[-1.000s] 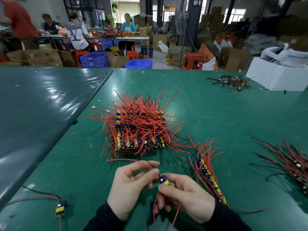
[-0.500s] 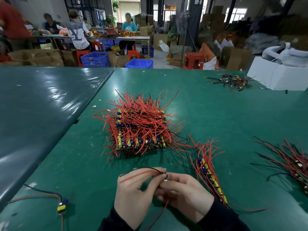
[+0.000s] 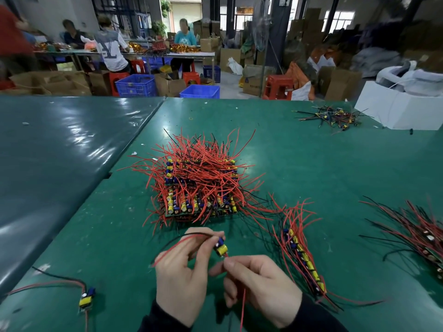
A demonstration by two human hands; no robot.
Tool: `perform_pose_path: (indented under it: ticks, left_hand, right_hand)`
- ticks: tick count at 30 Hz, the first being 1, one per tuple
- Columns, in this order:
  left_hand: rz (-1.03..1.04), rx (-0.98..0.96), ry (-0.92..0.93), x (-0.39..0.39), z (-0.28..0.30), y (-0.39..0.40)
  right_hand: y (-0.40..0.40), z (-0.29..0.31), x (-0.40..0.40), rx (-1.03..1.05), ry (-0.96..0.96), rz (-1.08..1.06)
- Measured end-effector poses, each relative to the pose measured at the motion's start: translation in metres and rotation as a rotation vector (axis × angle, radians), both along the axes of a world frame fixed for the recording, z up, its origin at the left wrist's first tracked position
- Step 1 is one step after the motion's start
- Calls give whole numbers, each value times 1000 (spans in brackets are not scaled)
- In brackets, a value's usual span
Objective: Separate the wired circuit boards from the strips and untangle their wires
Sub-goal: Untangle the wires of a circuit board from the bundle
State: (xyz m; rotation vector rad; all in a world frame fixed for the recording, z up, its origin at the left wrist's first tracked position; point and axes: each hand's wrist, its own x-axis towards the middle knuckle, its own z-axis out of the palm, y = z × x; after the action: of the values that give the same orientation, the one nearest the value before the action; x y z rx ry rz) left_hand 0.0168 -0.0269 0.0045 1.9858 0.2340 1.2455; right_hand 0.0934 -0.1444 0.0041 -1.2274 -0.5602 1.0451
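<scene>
The left hand (image 3: 182, 281) has a small board (image 3: 221, 248) pinched at its fingertips, fingers curled tight, with a red and a black wire looping back over the hand. The right hand (image 3: 259, 283) is just below that grip, pinching a red lead (image 3: 243, 305) that hangs down from the board's lower end toward the person.

Biggest risk from here, as a guess: the two grips pull against each other right at the solder joint. If the right hand tugs hard to straighten that lead, the wire could rip off the board or the joint could crack. The board is tiny and held only by fingertips, so it could also twist out and drop to the bench (image 3: 311, 168).

Just right of the grip lies a strip (image 3: 304, 259) still full of boards, wires fanning out; a stray lead could snag there. Ahead of the grip sits the big stack (image 3: 199, 183), a proper red tangle. Well off to the left, one finished board (image 3: 86, 298) lies alone. More done ones are piled far right (image 3: 417, 233).
</scene>
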Motion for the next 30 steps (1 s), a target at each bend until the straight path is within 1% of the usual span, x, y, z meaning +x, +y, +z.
perform_pose_path:
  ticks: [2, 5, 6, 11, 13, 14, 15, 17, 19, 20, 22, 24, 25, 26, 30]
  left_hand:
    - [-24, -41, -13, 1, -1, 2]
    - [-54, -55, 17, 1, -1, 1]
    - [-74, -113, 26, 1, -2, 1]
    - [-297, -732, 67, 3, 2, 0]
    - [-358, -889, 100, 3, 5, 2]
    - [-368, -901, 102, 3, 5, 2]
    - [-357, -854, 103, 3, 5, 3]
    - [-314, -690, 89, 3, 4, 2]
    - [-296, -567, 66, 3, 2, 2]
    - [-304, -542, 59, 2, 2, 2]
    - [-291, -484, 67, 2, 2, 3]
    - [-230, -360, 100, 3, 2, 4]
    - [-210, -333, 105, 3, 2, 5]
    - [-213, -344, 104, 3, 2, 5]
    - [-241, -431, 103, 3, 2, 7]
  right_hand:
    - [-1, 2, -1, 3, -17, 12]
    - [-3, 5, -1, -18, -111, 58]
    - [-4, 6, -2, -24, -149, 80]
    - [-8, 13, -6, 25, -278, 186]
    - [-9, 15, -5, 38, -275, 228]
    - [-9, 14, -4, 24, -262, 226]
    - [-8, 13, -3, -4, -236, 201]
    - [-6, 8, -3, -65, -152, 99]
    - [-3, 3, -3, -85, -105, -31]
    - [-3, 1, -3, -78, -105, -79]
    - [-2, 0, -4, -18, -101, -108]
    - [-2, 2, -5, 39, -64, -118]
    - [-2, 2, -5, 49, -66, -136]
    - [-3, 3, -5, 54, -89, -161]
    - [-5, -1, -4, 72, -320, -208]
